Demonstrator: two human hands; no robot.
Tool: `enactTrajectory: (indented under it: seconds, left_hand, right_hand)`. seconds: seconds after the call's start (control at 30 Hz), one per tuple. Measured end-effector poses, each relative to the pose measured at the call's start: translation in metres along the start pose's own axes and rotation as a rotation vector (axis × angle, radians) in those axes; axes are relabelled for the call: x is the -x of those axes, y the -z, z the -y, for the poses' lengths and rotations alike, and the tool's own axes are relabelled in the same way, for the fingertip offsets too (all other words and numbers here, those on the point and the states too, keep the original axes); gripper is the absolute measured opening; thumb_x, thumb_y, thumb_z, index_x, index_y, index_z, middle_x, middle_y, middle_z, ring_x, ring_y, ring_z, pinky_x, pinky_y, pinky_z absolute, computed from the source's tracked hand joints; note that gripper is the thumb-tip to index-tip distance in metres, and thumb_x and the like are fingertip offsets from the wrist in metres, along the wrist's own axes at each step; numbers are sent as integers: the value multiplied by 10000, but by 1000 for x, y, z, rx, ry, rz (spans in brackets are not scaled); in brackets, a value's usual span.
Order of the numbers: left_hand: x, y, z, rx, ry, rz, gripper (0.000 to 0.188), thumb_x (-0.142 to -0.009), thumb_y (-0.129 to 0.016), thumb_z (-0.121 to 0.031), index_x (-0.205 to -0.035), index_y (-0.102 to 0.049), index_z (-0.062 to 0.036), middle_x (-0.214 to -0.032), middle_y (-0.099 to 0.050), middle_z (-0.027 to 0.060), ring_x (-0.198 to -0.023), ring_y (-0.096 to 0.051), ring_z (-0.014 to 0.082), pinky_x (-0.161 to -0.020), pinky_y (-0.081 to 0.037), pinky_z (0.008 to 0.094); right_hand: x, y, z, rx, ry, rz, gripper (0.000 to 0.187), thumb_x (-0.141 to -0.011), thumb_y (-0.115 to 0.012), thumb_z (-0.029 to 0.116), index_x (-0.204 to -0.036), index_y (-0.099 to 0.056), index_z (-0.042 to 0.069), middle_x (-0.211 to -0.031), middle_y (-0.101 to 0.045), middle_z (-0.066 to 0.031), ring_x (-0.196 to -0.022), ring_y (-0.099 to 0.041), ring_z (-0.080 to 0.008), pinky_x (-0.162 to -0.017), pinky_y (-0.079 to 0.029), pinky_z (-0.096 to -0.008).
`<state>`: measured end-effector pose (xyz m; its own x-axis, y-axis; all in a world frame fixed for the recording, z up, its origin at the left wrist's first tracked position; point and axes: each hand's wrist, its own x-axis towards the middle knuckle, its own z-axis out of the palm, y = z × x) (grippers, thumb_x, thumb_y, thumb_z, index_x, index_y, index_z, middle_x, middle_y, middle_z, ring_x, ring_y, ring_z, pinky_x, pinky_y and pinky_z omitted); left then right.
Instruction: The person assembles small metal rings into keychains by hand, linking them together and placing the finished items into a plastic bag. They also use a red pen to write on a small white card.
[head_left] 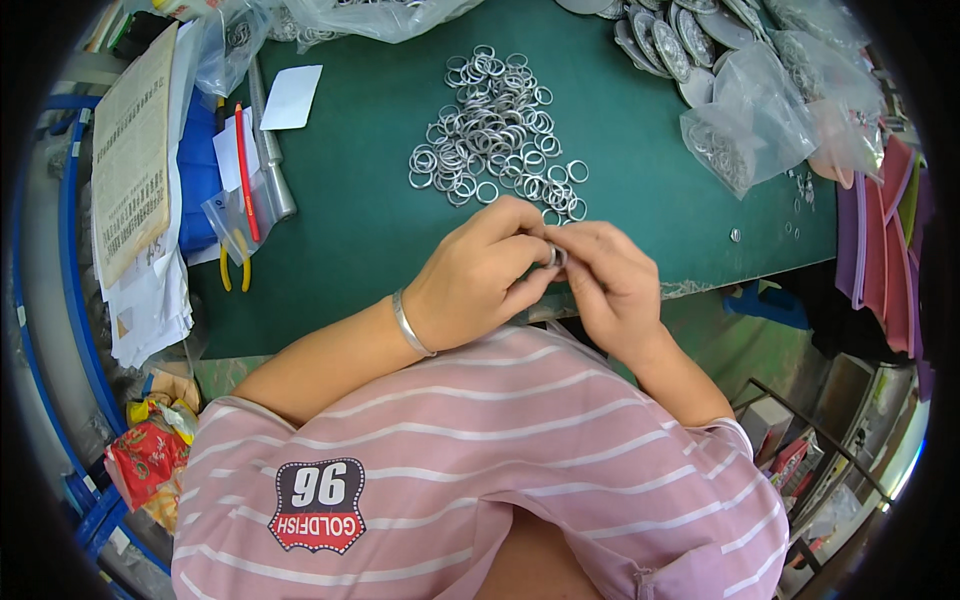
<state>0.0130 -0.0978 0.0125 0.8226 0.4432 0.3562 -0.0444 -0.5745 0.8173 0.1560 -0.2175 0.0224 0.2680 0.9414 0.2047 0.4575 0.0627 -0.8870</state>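
Note:
My left hand (487, 262), with a silver bangle (407, 322) round its wrist, pinches a small silver ring (556, 257) between thumb and fingers. Meeting it at the fingertips, my right hand (612, 282) is closed on the same ring. Both hands are above the near edge of the green table, and the fingers cover part of the ring. Just beyond them a loose pile of similar silver rings (495, 125) is spread on the green tabletop.
Papers (135, 200), a red pencil (246, 175), a tapered metal rod (270, 140) and yellow-handled pliers (236, 262) lie at left. Silver discs (680, 45) and clear plastic bags (750, 120) sit far right, above pink and purple folders (885, 240). One small metal piece (735, 235) rests right of my hands.

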Motion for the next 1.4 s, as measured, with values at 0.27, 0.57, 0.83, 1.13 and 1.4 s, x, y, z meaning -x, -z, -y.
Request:
enactTrajectory:
  seconds: [0.27,0.57,0.83,1.13,1.4]
  left_hand:
    - [11,-1,0,124,253,-12,85,-713,-740,-4,-762,-670,-2,-830,-641,90,-709,-636,205,-639,-532,295]
    - [-2,14,4,951,845,-77,114,-793,-699,55,-788,-587,38,-889,-622,146,-755,-700,239,-634,-578,265]
    - [-15,22,10,1040,754,-112,202,-819,-671,21,-971,-545,-18,-864,-620,93,-629,-622,150,-519,-503,228]
    - [-38,-1,48,-306,61,12,117,-749,-690,-7,-863,-670,-25,-774,-568,115,-711,-576,272,-625,-477,349]
    - [-32,6,28,-33,63,-108,110,-757,-700,15,-857,-669,-19,-830,-654,64,-656,-596,143,-568,-461,243]
  right_hand:
    - [8,-12,6,108,49,60,388,-791,-567,-124,-1164,-618,-30,-948,-612,-171,-779,-606,-277,-672,-504,-333]
    - [-29,-4,-22,347,-103,-167,135,-788,-690,39,-909,-651,-4,-852,-595,-123,-752,-604,-271,-651,-492,-356]
    - [-32,-3,-31,236,-141,-182,134,-759,-690,8,-889,-709,35,-848,-617,-95,-769,-609,-210,-654,-490,-308]
    - [-28,5,-21,-260,-400,-172,118,-831,-669,-16,-949,-683,-17,-811,-648,-28,-687,-586,-70,-614,-475,-197]
    - [-29,4,-16,-426,-457,-219,88,-816,-670,-26,-902,-653,-23,-826,-662,-41,-703,-609,-66,-613,-495,-197]
